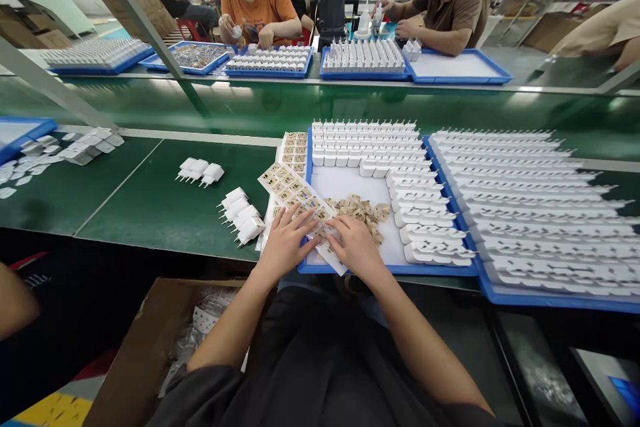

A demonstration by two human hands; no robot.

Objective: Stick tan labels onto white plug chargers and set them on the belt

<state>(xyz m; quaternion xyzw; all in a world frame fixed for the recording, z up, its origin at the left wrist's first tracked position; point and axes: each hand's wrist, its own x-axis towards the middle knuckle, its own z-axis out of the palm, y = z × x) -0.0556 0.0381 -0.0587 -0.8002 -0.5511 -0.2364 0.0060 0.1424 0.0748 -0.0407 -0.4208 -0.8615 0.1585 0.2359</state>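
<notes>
Snapping small circuit boards off a panel at the lower middle of the frame.

Pressing both hands flat, my left hand (286, 240) and right hand (356, 245) lie on the circuit-board panel (293, 190) at the near edge of the blue tray (385, 269), fingers spread, neither grip closed on anything. I judge the work partly done: a pile of loose boards (361, 210) sits just beyond, white plug housings (370, 147) fill the tray's far rows, and much of the panel is unbroken (no writing readable).
</notes>
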